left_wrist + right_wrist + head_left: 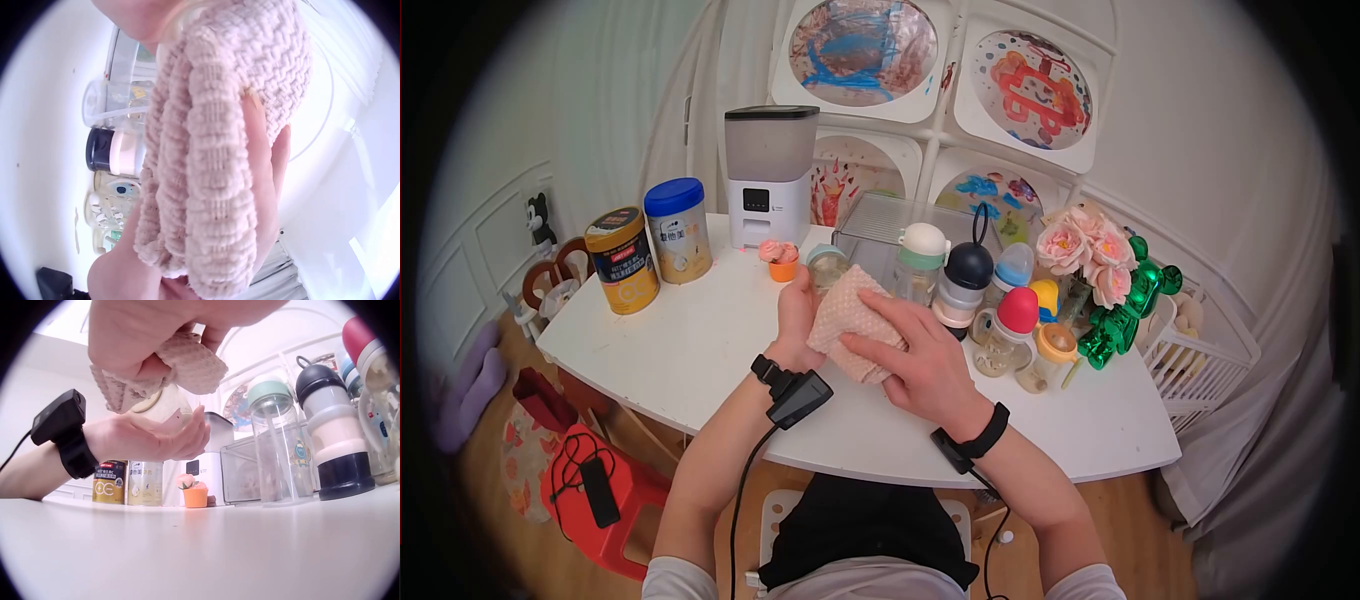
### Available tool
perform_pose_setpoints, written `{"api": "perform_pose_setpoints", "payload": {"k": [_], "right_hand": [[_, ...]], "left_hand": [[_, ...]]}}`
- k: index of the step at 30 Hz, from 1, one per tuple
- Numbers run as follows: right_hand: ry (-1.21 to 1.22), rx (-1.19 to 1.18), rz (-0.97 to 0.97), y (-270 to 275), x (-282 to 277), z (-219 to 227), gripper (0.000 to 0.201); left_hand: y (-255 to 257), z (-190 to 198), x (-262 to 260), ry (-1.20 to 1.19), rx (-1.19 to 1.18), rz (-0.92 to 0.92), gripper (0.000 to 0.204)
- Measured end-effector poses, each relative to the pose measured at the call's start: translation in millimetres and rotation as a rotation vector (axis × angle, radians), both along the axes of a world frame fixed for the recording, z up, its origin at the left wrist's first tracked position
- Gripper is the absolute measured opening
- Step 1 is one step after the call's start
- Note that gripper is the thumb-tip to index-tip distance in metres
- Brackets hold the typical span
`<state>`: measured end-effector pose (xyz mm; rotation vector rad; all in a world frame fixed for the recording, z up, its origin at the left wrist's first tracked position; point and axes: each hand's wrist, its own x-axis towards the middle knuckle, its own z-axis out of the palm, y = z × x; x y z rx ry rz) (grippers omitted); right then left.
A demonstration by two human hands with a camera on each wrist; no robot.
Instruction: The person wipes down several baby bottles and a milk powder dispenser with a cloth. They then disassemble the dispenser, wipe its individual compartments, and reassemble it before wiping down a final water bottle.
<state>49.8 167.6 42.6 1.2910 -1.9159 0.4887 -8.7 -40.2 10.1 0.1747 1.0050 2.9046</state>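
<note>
My left hand [796, 318], palm turned up in the right wrist view, holds a clear rounded container [828, 266] with a pale blue-green rim. Much of that container is hidden by the cloth and the hands. My right hand [930, 362] grips a folded pale pink waffle-weave cloth [855, 325] and presses it against the container's near side. The cloth's thick stacked folds fill the left wrist view, with right-hand fingers [262, 162] along its side. Both hands are raised above the white table [206, 550].
Behind the hands stand a mint-lidded bottle [920, 262], a dark-topped stacked container [966, 280] and several baby bottles [1005, 345]. Pink flowers [1090, 250] stand at right. A small orange pot [782, 268], a white dispenser [768, 180] and two tins [622, 262] are at left.
</note>
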Motion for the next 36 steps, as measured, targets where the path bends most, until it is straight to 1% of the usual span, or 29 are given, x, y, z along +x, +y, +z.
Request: {"api": "perform_pose_setpoints", "payload": {"k": [4,6,9,10,12,13,15,16,18,22,24,26,28,29,30,32,33,34,36], "right_hand": [[0.011,-0.015,-0.044,0.5,0.5,-0.1,0.061],[-0.01,-0.047,-0.092,0.6,0.3,-1.9,0.057],[-0.017,-0.113,-0.134,1.4,-0.4,-4.9,0.052],[-0.016,-0.113,-0.133,1.9,-0.7,-6.3,0.052],[-0.017,-0.161,-0.209,3.2,-2.2,-8.5,0.049],[-0.016,-0.16,-0.208,3.3,-4.0,-9.2,0.049],[-0.011,-0.233,-0.261,3.9,-7.1,-10.8,0.049],[-0.011,-0.232,-0.261,4.4,-8.1,-10.7,0.049],[0.003,-0.302,-0.279,6.7,-10.6,-9.3,0.049],[0.029,-0.356,-0.301,11.3,-14.6,-4.1,0.051],[0.053,-0.439,-0.254,11.9,-13.0,-0.3,0.055],[0.048,-0.457,-0.225,12.7,-10.7,0.1,0.058],[0.101,-0.562,-0.2,10.1,-8.6,0.5,0.062],[0.125,-0.558,-0.215,9.7,-9.8,-1.2,0.066],[0.125,-0.558,-0.214,9.7,-11.1,-1.8,0.066],[0.024,-0.271,-0.101,10.0,-12.0,-1.1,0.071],[-0.063,-0.215,-0.114,3.4,-7.4,-1.9,0.071],[-0.063,-0.216,-0.114,3.2,-8.7,-1.9,0.071],[-0.101,-0.218,-0.105,4.0,-11.4,-4.0,0.072]], "left_hand": [[-0.6,-0.1,-3.0,0.015,0.03,0.053,0.062],[-1.2,7.7,3.8,-0.077,0.122,0.064,0.06],[-6.3,-0.5,-2.7,-0.008,0.152,0.101,0.054],[-6.1,0.0,-1.8,-0.007,0.152,0.102,0.054],[-4.8,2.7,0.8,0.04,0.154,0.147,0.053],[-3.0,6.9,4.1,0.041,0.154,0.148,0.053],[2.3,17.1,13.1,0.06,0.081,0.201,0.053],[3.2,19.4,15.6,0.06,0.081,0.2,0.053],[5.5,21.6,19.1,0.101,0.026,0.177,0.054],[7.8,21.6,21.0,0.114,-0.029,0.175,0.055],[6.6,19.4,19.9,0.141,-0.087,0.03,0.051],[12.0,16.2,19.2,0.179,-0.112,0.003,0.051],[16.7,13.6,20.9,0.217,-0.136,-0.021,0.05],[18.2,12.7,21.9,0.322,-0.216,-0.033,0.05],[20.5,12.1,22.8,0.427,-0.297,-0.046,0.051],[25.8,12.5,25.6,0.419,-0.303,-0.028,0.049],[26.8,8.3,22.0,0.431,-0.28,0.028,0.048],[27.7,6.8,20.9,0.442,-0.258,0.084,0.047],[27.0,6.0,21.7,0.416,-0.275,0.106,0.046]]}}
